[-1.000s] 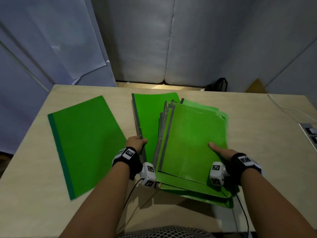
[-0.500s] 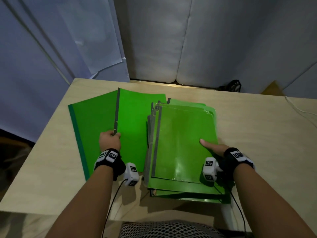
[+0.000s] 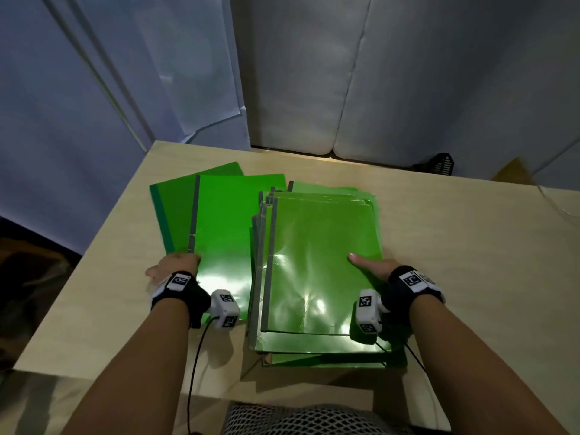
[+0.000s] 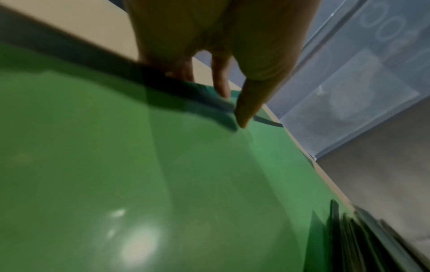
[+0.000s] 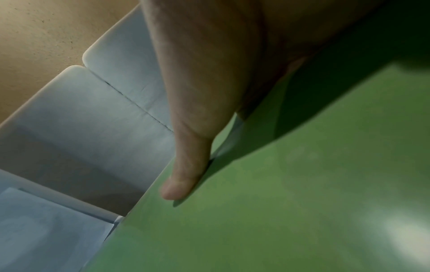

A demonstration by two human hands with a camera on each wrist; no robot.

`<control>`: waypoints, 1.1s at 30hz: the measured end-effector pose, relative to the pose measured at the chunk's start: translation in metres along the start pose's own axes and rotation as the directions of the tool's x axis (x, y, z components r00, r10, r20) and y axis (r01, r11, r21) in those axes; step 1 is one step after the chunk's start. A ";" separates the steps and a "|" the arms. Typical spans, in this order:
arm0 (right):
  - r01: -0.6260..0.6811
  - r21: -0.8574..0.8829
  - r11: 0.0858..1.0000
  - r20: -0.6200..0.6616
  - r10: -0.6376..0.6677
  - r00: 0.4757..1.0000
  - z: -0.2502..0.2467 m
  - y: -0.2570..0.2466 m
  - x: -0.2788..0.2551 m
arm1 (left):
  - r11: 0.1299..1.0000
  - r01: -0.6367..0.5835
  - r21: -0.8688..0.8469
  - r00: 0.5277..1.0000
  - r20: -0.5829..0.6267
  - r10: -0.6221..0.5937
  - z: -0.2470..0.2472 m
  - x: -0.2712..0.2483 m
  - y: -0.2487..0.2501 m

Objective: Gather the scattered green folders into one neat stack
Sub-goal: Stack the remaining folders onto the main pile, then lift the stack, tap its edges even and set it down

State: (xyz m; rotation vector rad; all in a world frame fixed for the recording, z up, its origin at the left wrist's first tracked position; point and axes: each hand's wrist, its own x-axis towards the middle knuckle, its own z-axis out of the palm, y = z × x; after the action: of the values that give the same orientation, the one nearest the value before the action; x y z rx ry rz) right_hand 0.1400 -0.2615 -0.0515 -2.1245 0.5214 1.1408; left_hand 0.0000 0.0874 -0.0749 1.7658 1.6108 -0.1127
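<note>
A pile of several glossy green folders [image 3: 320, 268] lies in front of me, edges uneven. My right hand [image 3: 373, 266] holds its right edge, thumb [image 5: 181, 184] flat on the top folder [image 5: 302, 202]; the fingers are hidden. To the left, one bright green folder [image 3: 226, 230] with a grey spine lies across a darker green folder [image 3: 169, 208]. My left hand [image 3: 175, 265] pinches the bright folder's [image 4: 163, 174] near left edge, thumb [image 4: 244, 110] on top and fingers behind the edge.
The light wooden table [image 3: 470, 246] has bare surface to the right and its left edge close to the darker folder. A thin cable [image 3: 552, 205] runs at the far right. A black basket [image 3: 439, 164] sits behind the table by the padded wall.
My left hand has slid the bright folder leftward out from beside the pile and onto the darker folder. The right hand has stayed on the pile.
</note>
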 end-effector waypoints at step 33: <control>0.044 0.217 0.975 -0.180 -0.004 0.984 -0.042 0.036 0.002 | 0.924 -0.353 -0.149 0.618 0.704 0.350 0.089 -0.096 0.047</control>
State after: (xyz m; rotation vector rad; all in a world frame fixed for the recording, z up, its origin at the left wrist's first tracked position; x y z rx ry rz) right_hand 0.1431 -0.3167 -0.0495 -2.0420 0.6702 0.8404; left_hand 0.0572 -0.0390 -0.0692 1.6909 0.6685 -0.5555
